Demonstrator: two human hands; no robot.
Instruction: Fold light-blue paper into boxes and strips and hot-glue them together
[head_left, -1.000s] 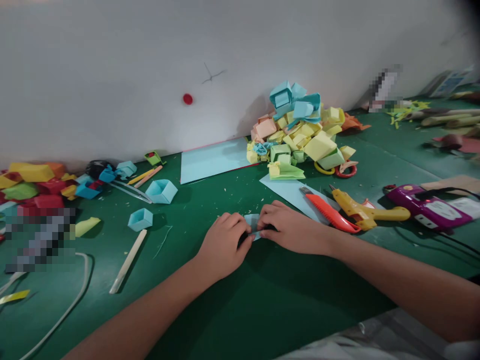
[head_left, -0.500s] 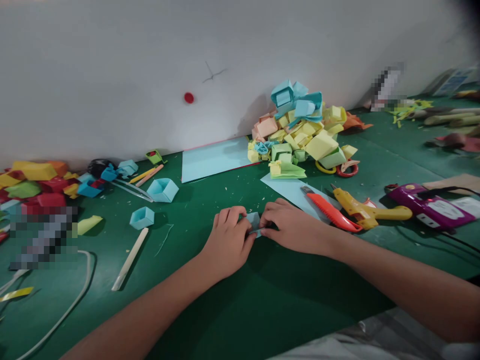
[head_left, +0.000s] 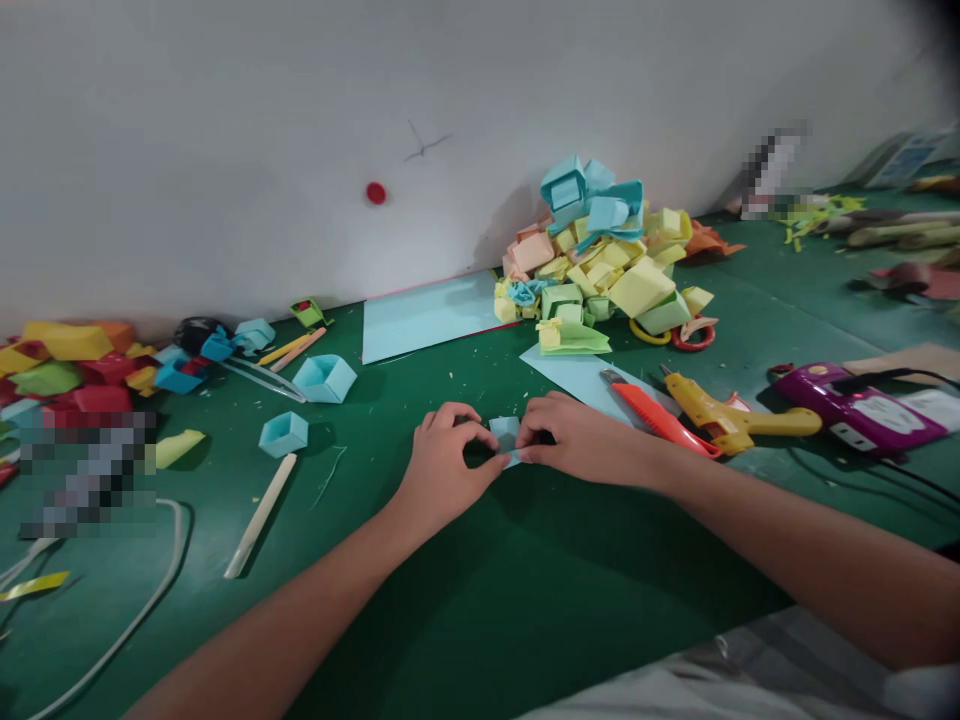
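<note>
A small piece of light blue paper is held between my two hands, just above or on the green table. My left hand pinches its left side with thumb and fingertips. On the other side, the fingertips of my right hand close on the paper's right edge. Parts of the paper are hidden behind my fingers. To the left of my hands stand two open blue paper boxes, a larger one and a smaller one. Beside my right forearm lies an orange-red utility knife.
A pile of folded paper pieces stands against the wall. Blue sheets lie behind my hands. A yellow glue gun and a purple power strip are at right. A pale stick and a white cable lie at left.
My left hand's fingers have spread into a wider arch, the thumb now further forward on the paper. More of the blue paper shows. My right hand has shifted slightly left.
</note>
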